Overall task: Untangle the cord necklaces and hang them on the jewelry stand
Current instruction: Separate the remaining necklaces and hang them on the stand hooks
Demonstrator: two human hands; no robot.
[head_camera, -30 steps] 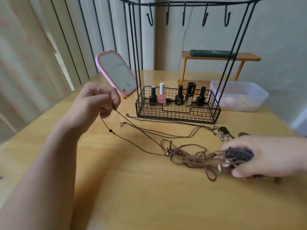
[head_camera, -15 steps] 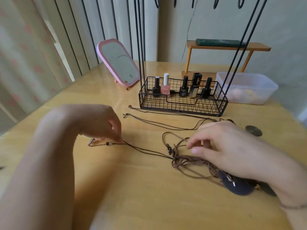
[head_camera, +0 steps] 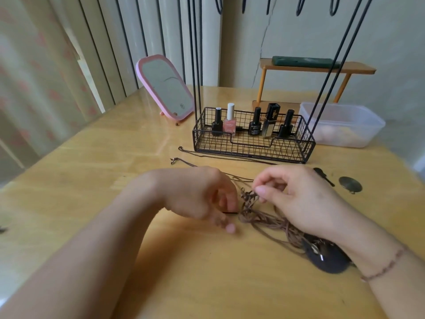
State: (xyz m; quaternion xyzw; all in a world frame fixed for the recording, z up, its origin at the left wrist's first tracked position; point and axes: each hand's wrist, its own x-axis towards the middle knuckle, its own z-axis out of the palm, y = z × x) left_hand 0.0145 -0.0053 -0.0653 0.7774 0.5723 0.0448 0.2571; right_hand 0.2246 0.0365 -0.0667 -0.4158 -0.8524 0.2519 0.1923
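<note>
Brown cords [head_camera: 259, 218] lie knotted in one tangle on the wooden table [head_camera: 96, 162], between my two hands. My right hand [head_camera: 296, 199] pinches a loop of it; my left hand [head_camera: 202, 196] pinches a dark strand at its edge. One thin necklace [head_camera: 207, 155] lies loose just behind. Beyond stands the black wire jewelry stand [head_camera: 253, 143], its basket holding five nail polish bottles [head_camera: 230, 123].
</note>
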